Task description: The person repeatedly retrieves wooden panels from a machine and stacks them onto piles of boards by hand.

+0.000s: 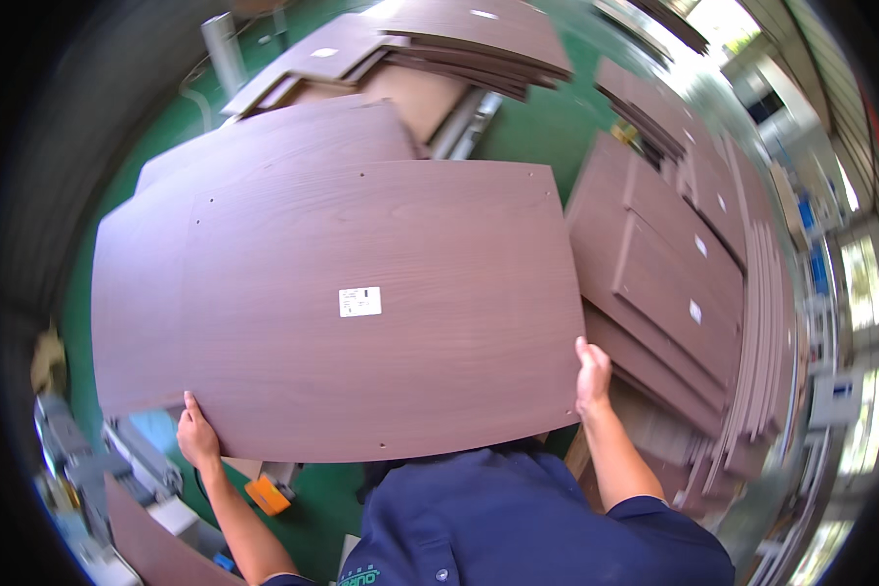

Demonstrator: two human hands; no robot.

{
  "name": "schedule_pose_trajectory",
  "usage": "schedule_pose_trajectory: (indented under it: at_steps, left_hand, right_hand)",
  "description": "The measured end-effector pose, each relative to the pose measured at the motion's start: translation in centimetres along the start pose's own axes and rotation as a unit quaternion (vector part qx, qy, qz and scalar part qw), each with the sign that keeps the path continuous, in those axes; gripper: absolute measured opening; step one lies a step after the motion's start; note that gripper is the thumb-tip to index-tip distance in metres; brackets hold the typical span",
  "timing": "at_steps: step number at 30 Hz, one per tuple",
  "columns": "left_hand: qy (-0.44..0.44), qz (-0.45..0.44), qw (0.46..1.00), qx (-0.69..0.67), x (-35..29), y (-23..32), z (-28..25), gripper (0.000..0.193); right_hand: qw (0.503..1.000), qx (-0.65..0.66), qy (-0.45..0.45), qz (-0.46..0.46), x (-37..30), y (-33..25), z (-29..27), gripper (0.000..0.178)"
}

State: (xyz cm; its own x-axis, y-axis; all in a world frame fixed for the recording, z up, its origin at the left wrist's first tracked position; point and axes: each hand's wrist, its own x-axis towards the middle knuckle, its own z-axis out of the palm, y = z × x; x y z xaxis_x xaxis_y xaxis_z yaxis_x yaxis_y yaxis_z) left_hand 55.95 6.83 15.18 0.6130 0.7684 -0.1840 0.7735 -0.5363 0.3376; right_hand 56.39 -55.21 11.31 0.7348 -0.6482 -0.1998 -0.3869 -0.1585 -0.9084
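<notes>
A large brown wood-grain panel spans the middle of the view, held up in front of my body. It has several small drilled holes near its edges and a white label at its centre. My left hand grips the near edge toward the left, thumb on top. At the right edge, close to the near corner, my right hand is closed on the same panel, with its thumb along the side. The fingers of both hands are mostly hidden beneath the board.
Another brown panel lies just beyond the held one. Stacked boards stand farther back, and more labelled panels are piled on the right. An orange object is low on the left, over the green floor.
</notes>
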Motion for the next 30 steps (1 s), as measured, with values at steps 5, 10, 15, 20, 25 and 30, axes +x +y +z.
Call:
schedule_pose_trajectory:
  at_steps: [5, 10, 15, 20, 25, 30]
  left_hand:
    - [0.021, 0.186, 0.982, -0.018, -6.4, 15.5, 6.8, 0.058]
    - [-0.046, 0.342, 0.938, -0.024, -16.1, 29.5, 13.8, 0.064]
    - [-0.09, 0.429, 0.899, 0.003, -26.9, 40.8, 18.9, 0.067]
    - [-0.105, 0.471, 0.875, 0.033, -34.5, 48.8, 24.0, 0.072]
    - [-0.137, 0.501, 0.853, 0.052, -39.8, 53.5, 26.3, 0.065]
    - [-0.125, 0.634, 0.761, 0.05, -42.1, 52.5, 30.0, 0.043]
  right_hand:
    - [0.984, 0.086, 0.149, 0.052, 0.5, 3.9, -15.2, 0.04]
    - [0.954, -0.002, 0.284, 0.098, 2.2, 6.8, -28.7, 0.05]
    - [0.932, -0.08, 0.301, 0.186, 7.4, 8.3, -39.9, 0.069]
    - [0.91, -0.149, 0.321, 0.217, 14.2, 10.1, -47.4, 0.073]
    - [0.856, -0.36, 0.295, 0.226, 20.1, 11.5, -51.0, 0.064]
    - [0.763, -0.56, 0.316, 0.068, 23.0, 18.4, -50.5, 0.049]
